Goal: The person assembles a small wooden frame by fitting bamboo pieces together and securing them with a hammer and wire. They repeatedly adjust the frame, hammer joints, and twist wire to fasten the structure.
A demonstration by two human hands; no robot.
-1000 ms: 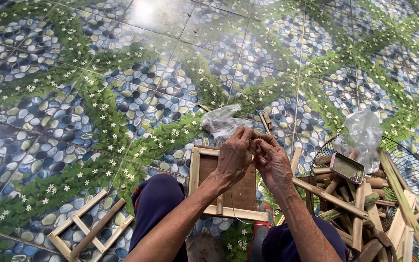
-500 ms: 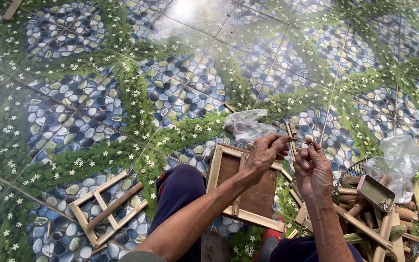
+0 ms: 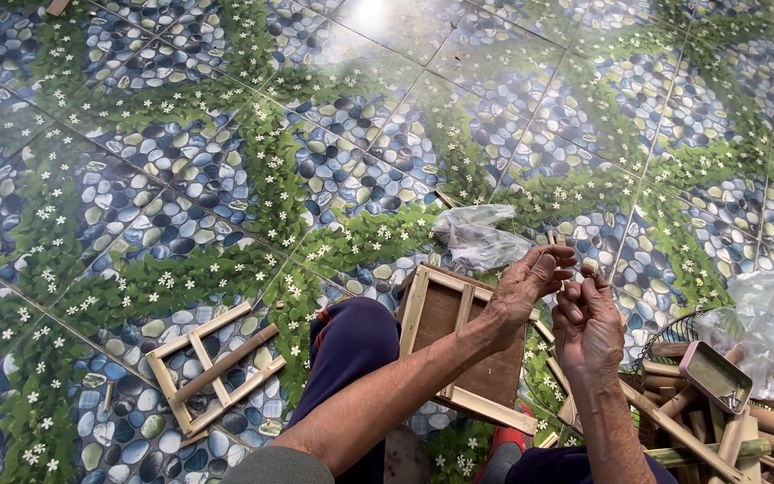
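A: Which step are you on?
B: Your left hand (image 3: 526, 285) and right hand (image 3: 587, 320) pinch something tiny, likely a nail, just above the wooden frame (image 3: 459, 345). Next, I'd judge, seat it on the frame's slat.

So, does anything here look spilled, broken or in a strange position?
Nothing stands out. The hands, left hand and right hand, meet above a wooden frame; another frame lies flat on the tiled floor, intact.

wooden frame (image 3: 212, 367) on patterned tile floor (image 3: 226, 134); clear bag (image 3: 477, 235); small tin (image 3: 715, 375).
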